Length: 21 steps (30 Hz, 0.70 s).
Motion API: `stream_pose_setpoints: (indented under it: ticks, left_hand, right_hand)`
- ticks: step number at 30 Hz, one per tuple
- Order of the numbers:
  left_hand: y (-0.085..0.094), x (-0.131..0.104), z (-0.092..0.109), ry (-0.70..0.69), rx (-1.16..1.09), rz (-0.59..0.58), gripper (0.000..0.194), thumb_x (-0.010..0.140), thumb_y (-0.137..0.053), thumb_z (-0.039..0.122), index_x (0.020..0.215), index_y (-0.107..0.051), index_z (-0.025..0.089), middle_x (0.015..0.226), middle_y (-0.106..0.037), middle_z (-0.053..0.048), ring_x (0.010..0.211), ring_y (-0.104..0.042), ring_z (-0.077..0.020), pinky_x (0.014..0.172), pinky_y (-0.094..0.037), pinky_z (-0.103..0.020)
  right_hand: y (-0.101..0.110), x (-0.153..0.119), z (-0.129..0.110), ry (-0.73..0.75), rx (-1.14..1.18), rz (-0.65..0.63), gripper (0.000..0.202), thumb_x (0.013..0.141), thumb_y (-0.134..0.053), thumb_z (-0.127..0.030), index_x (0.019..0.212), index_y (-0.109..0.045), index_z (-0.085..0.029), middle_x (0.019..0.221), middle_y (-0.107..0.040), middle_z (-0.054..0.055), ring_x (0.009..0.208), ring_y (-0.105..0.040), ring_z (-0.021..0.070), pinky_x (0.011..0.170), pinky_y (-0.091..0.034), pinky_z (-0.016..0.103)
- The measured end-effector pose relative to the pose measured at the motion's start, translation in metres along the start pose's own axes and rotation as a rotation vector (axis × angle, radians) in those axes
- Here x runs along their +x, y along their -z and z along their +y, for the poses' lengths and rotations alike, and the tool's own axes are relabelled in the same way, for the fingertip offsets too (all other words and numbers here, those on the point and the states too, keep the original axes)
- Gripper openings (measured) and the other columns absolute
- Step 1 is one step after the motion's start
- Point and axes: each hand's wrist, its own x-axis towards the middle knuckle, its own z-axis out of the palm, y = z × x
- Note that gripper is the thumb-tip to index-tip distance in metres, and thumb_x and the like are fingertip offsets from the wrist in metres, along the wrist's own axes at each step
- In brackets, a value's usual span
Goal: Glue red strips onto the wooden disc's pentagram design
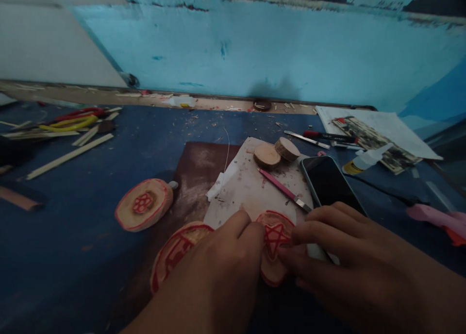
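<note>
Red-lined wood forms the star disc (274,249), situated between your two hands at the near part of the pale sheet (235,203). Your left hand (225,263) has its fingers curled together at the disc's left side; whether they pinch it cannot be told. Your right hand (338,258) places thumb and forefinger, slightly apart, at its right side, their grip likewise unclear. Beyond lie a pink tool (279,184) and a phone (329,181).
</note>
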Motion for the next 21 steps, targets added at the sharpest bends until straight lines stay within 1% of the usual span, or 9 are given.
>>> stream_pose_setpoints:
  ticks: [5, 9, 11, 15, 17, 19, 21]
  left_hand:
    - [0.0000, 0.0001, -0.0012, -0.010, -0.007, -0.033, 0.030, 0.097, -0.043, 0.011, 0.108, -0.065, 0.028, 0.111, -0.070, -0.001, 0.085, -0.068, -0.0216, 0.068, -0.042, -0.037]
    - [-0.0020, 0.0004, -0.0064, -0.045, -0.008, -0.015, 0.036, 0.091, -0.045, 0.008, 0.112, -0.063, 0.030, 0.109, -0.070, 0.000, 0.086, -0.067, -0.0219, 0.068, -0.039, -0.037]
    - [-0.0033, -0.0005, -0.0072, -0.055, -0.015, -0.002, 0.035, 0.092, -0.045, 0.008, 0.112, -0.064, 0.030, 0.106, -0.069, 0.001, 0.083, -0.067, -0.0210, 0.067, -0.038, -0.036]
    - [-0.0030, -0.0009, -0.0047, -0.049, -0.008, 0.042, 0.029, 0.099, -0.044, 0.013, 0.107, -0.066, 0.030, 0.104, -0.069, 0.002, 0.079, -0.068, -0.0206, 0.064, -0.037, -0.036]
    - [-0.0019, 0.0004, -0.0031, -0.033, -0.004, 0.060, 0.027, 0.099, -0.046, 0.013, 0.104, -0.067, 0.030, 0.103, -0.070, 0.002, 0.078, -0.068, -0.0207, 0.063, -0.037, -0.036]
    - [-0.0009, 0.0022, -0.0022, -0.024, -0.023, 0.060, 0.026, 0.098, -0.049, 0.012, 0.102, -0.068, 0.030, 0.103, -0.071, 0.003, 0.078, -0.069, -0.0192, 0.064, -0.040, -0.034]
    - [-0.0004, 0.0039, -0.0022, -0.045, -0.040, 0.060, 0.028, 0.096, -0.050, 0.009, 0.101, -0.068, 0.028, 0.102, -0.071, 0.003, 0.080, -0.069, -0.0168, 0.065, -0.042, -0.031]
  right_hand:
    - [-0.0036, -0.0026, 0.0021, 0.014, 0.006, -0.012, 0.035, 0.112, -0.047, -0.017, 0.087, -0.072, -0.020, 0.089, -0.071, 0.001, 0.077, -0.060, 0.0190, 0.067, -0.044, 0.038]
    - [-0.0037, 0.0006, 0.0003, 0.027, -0.002, -0.002, 0.037, 0.111, -0.046, -0.012, 0.087, -0.072, -0.020, 0.085, -0.069, 0.001, 0.075, -0.059, 0.0184, 0.065, -0.042, 0.038]
    - [-0.0037, 0.0028, 0.0001, 0.029, 0.012, -0.008, 0.037, 0.111, -0.045, -0.011, 0.086, -0.072, -0.020, 0.084, -0.069, 0.001, 0.074, -0.058, 0.0183, 0.064, -0.041, 0.037]
    - [-0.0040, 0.0028, 0.0024, 0.020, 0.060, -0.029, 0.035, 0.113, -0.046, -0.014, 0.089, -0.072, -0.019, 0.085, -0.071, 0.001, 0.077, -0.060, 0.0183, 0.066, -0.043, 0.037]
    - [-0.0043, 0.0003, 0.0039, 0.016, 0.083, -0.027, 0.033, 0.113, -0.048, -0.015, 0.092, -0.073, -0.020, 0.088, -0.072, 0.000, 0.078, -0.061, 0.0183, 0.068, -0.045, 0.036]
    - [-0.0044, -0.0026, 0.0050, 0.024, 0.102, -0.030, 0.031, 0.113, -0.049, -0.017, 0.094, -0.073, -0.020, 0.091, -0.074, 0.001, 0.082, -0.063, 0.0186, 0.073, -0.047, 0.036]
    - [-0.0040, -0.0043, 0.0054, 0.037, 0.118, -0.035, 0.029, 0.113, -0.051, -0.017, 0.096, -0.074, -0.021, 0.095, -0.076, 0.002, 0.085, -0.064, 0.0189, 0.077, -0.049, 0.035]
